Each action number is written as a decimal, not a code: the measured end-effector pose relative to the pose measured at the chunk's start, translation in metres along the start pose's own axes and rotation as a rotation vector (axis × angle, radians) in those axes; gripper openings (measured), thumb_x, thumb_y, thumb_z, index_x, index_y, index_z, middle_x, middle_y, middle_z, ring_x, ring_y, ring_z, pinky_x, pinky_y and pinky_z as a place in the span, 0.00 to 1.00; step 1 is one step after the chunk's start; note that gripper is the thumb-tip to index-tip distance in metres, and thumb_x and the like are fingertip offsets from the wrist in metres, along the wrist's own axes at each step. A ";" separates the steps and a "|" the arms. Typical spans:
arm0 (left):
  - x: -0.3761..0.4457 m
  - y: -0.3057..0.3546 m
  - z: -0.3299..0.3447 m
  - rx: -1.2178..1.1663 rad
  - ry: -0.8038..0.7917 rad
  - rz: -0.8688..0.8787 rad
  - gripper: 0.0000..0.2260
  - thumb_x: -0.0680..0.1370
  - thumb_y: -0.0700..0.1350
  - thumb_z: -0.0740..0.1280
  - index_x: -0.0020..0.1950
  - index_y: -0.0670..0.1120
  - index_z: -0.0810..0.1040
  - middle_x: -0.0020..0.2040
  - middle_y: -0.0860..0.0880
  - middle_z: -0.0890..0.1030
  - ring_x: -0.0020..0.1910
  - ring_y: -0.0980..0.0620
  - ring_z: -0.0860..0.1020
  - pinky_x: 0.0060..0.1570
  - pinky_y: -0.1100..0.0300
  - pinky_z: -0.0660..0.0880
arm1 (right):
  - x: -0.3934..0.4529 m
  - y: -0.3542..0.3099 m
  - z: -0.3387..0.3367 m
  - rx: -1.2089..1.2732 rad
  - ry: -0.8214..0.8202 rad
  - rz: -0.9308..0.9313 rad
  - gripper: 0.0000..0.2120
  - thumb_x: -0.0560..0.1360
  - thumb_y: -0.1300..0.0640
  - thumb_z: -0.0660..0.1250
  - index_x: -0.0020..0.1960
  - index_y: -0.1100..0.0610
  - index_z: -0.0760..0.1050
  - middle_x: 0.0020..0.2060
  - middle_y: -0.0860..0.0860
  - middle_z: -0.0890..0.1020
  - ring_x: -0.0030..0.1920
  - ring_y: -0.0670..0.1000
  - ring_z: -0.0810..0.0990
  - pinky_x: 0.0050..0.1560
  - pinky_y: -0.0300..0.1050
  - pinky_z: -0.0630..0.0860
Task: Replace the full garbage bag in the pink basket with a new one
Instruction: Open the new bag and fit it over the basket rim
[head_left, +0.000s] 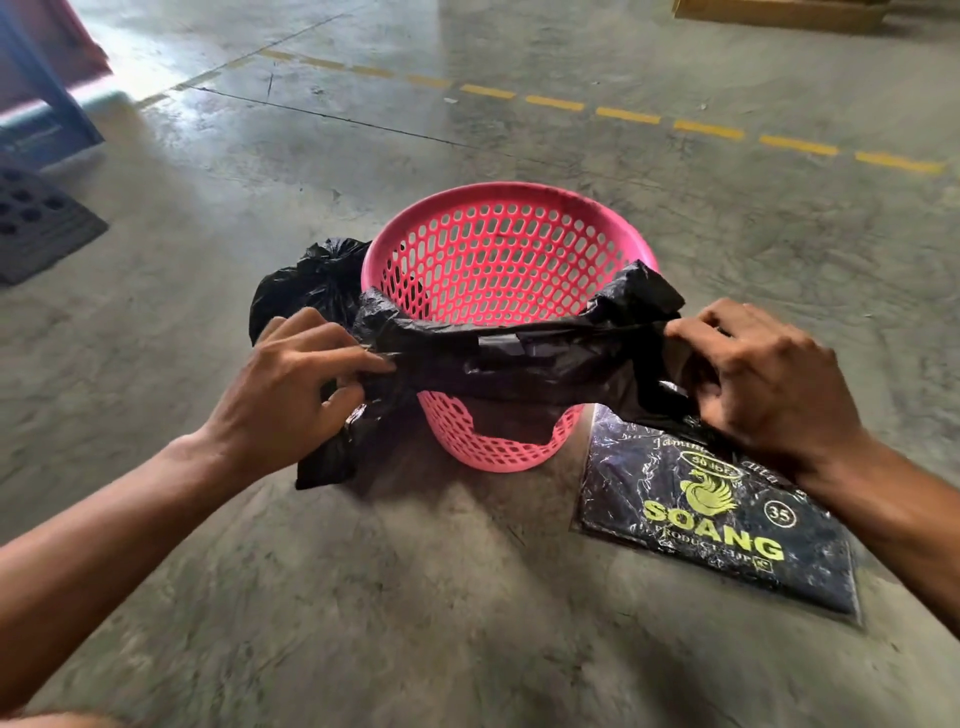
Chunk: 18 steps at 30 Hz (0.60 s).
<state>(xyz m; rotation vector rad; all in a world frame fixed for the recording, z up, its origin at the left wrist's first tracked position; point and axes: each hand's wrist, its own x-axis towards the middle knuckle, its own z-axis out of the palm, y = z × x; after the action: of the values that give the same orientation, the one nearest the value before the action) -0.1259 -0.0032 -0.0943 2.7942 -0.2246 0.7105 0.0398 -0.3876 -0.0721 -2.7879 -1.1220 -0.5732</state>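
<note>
Head view shows both hands, left (298, 379) and right (761, 374), pinching the thin, floppy new bag (519, 358) by its mouth edges over the pink basket (498, 249), full bag (306, 291) dumped beside it.

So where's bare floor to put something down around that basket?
Bare floor runs behind the pink basket to the yellow dashes, and in front. Crowded: full bag on its left, bag pack on its right.
</note>
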 end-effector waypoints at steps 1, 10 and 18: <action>0.003 0.003 -0.001 0.017 0.016 -0.050 0.14 0.71 0.39 0.69 0.53 0.50 0.88 0.44 0.51 0.83 0.45 0.46 0.77 0.49 0.44 0.76 | 0.000 -0.001 0.000 -0.002 -0.011 0.003 0.27 0.66 0.59 0.71 0.64 0.49 0.73 0.48 0.54 0.79 0.48 0.61 0.80 0.41 0.54 0.80; 0.009 -0.001 0.010 0.181 -0.059 -0.284 0.36 0.66 0.43 0.76 0.73 0.55 0.69 0.56 0.46 0.70 0.45 0.38 0.79 0.42 0.47 0.78 | -0.003 0.009 0.021 -0.055 -0.158 0.107 0.46 0.62 0.49 0.76 0.75 0.45 0.59 0.51 0.54 0.75 0.44 0.61 0.82 0.36 0.51 0.77; 0.011 -0.037 0.022 0.305 -0.237 -0.410 0.55 0.60 0.52 0.82 0.79 0.61 0.55 0.64 0.47 0.64 0.53 0.34 0.79 0.37 0.44 0.80 | 0.007 0.034 0.048 -0.030 -0.209 0.153 0.52 0.63 0.38 0.76 0.78 0.42 0.50 0.53 0.56 0.74 0.37 0.64 0.82 0.33 0.54 0.76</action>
<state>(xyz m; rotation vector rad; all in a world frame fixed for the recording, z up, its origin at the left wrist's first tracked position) -0.0987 0.0249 -0.1154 3.0603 0.4419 0.3380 0.0826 -0.3980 -0.1115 -2.9817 -0.9252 -0.2917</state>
